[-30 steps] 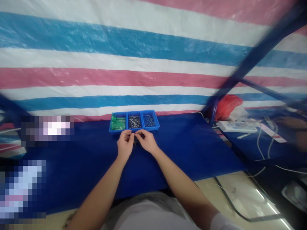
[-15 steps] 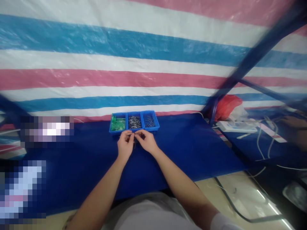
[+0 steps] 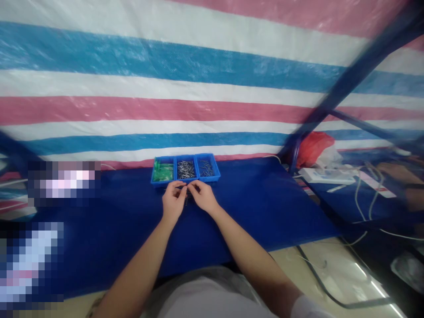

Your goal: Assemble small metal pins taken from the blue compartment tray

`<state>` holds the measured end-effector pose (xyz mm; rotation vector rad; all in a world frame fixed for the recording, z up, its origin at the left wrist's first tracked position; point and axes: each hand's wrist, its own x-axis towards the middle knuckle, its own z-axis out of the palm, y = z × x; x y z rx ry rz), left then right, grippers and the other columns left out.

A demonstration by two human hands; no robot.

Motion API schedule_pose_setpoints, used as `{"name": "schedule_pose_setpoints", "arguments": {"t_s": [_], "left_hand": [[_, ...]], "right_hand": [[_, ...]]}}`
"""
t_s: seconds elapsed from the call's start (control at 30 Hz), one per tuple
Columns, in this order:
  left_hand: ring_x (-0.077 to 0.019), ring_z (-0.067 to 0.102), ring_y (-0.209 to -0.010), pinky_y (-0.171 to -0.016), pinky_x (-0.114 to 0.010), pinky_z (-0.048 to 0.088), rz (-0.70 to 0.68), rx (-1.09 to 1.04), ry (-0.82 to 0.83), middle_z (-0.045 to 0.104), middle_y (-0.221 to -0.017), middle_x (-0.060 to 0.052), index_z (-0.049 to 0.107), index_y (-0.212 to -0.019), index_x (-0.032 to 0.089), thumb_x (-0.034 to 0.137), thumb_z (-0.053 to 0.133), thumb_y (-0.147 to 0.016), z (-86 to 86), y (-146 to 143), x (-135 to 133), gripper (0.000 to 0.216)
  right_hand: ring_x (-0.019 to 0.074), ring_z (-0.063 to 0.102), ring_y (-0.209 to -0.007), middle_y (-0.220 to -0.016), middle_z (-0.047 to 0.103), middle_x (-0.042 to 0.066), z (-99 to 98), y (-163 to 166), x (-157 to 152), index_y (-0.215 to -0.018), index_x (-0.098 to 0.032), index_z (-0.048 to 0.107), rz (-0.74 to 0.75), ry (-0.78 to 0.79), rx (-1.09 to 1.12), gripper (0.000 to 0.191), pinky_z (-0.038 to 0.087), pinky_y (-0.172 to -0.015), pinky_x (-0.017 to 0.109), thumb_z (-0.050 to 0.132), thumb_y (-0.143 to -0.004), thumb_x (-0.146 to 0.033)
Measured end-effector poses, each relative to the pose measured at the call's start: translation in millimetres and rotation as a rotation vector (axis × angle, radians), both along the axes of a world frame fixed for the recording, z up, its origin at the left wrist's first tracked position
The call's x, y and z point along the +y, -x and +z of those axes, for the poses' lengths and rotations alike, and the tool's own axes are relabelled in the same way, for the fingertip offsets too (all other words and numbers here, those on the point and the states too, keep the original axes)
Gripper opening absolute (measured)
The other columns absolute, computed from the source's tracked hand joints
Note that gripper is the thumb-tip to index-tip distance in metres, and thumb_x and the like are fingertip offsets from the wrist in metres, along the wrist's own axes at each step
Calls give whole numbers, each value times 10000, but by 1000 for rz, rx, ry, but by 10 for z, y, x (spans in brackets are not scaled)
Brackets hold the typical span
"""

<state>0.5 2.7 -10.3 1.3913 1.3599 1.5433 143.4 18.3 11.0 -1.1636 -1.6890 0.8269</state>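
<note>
My left hand (image 3: 174, 197) and my right hand (image 3: 202, 194) meet fingertip to fingertip just in front of a row of blue bins. Both are closed in a pinch; whatever lies between the fingertips is too small to make out. Under and between them, a few thin dark metal pieces (image 3: 186, 201) show on the blue table. The left bin (image 3: 162, 180) holds green-and-clear plastic bags. In the middle bin, a heap of shiny screw-like metal pieces (image 3: 186, 169) is piled up. Fewer similar pieces (image 3: 206, 168) lie in the right bin.
The blue tabletop (image 3: 265, 203) runs to both sides, with a striped plastic sheet (image 3: 198, 106) behind. On the right are a red bag (image 3: 316, 148), a white power strip (image 3: 327, 175), loose cables and another person's arm (image 3: 412, 190). A dark blue frame post (image 3: 334, 95) slants up there.
My hands stay almost in place at the bins, with only slight finger movement. At the far right, the other person's arm has shifted.
</note>
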Motion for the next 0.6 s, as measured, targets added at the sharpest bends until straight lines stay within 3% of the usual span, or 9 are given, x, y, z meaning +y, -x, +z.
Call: {"name": "schedule_pose_setpoints", "arguments": {"t_s": [0.17, 0.37, 0.6], "left_hand": [[-128, 660, -674, -633, -267, 564, 15, 28, -15, 711, -985, -65, 623, -1082, 205, 376, 690, -849, -44, 3, 27, 297], [-119, 643, -648, -616, -251, 541, 47, 49, -9, 693, -944, -52, 634, -1082, 208, 383, 658, -869, -42, 22, 27, 276], [-137, 677, -689, -644, -277, 574, -7, -28, 12, 700, -969, -52, 604, -1106, 212, 370, 684, -844, -21, 10, 15, 316]], "right_hand": [[176, 653, -741, -838, 732, 30, -8, -9, 7, -875, -206, 707, -6, 1, 5, 236, 495, -708, 288, 549, -954, -361], [190, 695, -844, -938, 749, 46, -16, 6, 2, -984, -210, 722, 23, -31, 91, 159, 535, -768, 304, 632, -892, -305], [197, 681, -854, -922, 744, 61, -2, -13, 11, -907, -218, 750, 9, -88, 76, 127, 528, -744, 314, 643, -889, -286]]}}
